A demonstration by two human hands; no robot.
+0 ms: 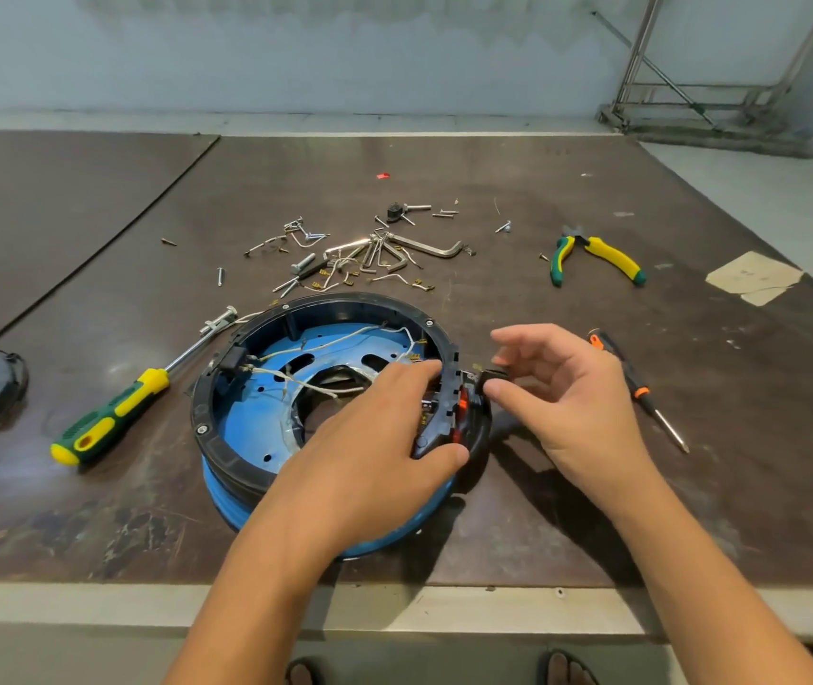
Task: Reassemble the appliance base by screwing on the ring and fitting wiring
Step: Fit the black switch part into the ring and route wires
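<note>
Near the front edge of the table [691, 487] sits one blue base [226, 496], its one black ring [345, 300] seated, with two screw heads that I can count. I judge the screwing largely done and the wiring left: white wires [325, 343] lie loose inside. My left grip [384, 417] clasps the ring's right side, thumb outside. My right grip [557, 383] pinches a small black part [492, 377] just outside the rim. Two drivers lie by, a green-and-yellow screwdriver [112, 412] and an orange-and-black screwdriver [641, 388], plus one pair of pliers [592, 254].
</note>
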